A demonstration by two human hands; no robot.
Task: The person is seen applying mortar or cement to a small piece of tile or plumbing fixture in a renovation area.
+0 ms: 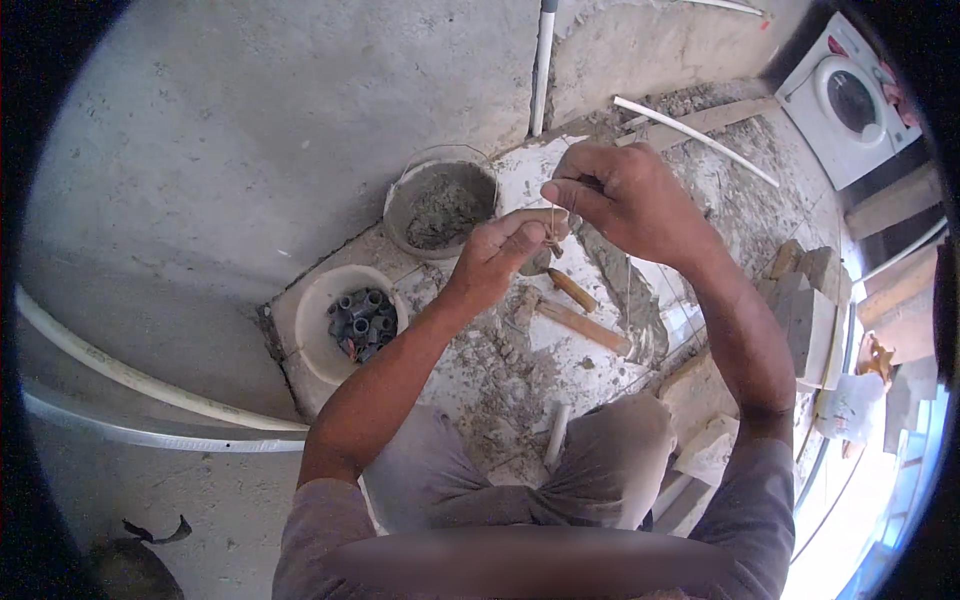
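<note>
Your left hand gripped a thin cord, right of the mortar bucket; your right hand pinched its strand. Likely mid cord-handling; next move probably needed even tension.

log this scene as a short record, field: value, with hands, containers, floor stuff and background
left hand: pinching a thin cord between thumb and finger
right hand: raised higher, fingertips at the cord's upper end
containers: bucket of grey mix; pale bucket of grey pipe fittings
floor: two brown wooden pieces
background: white washing machine, upper right
</note>
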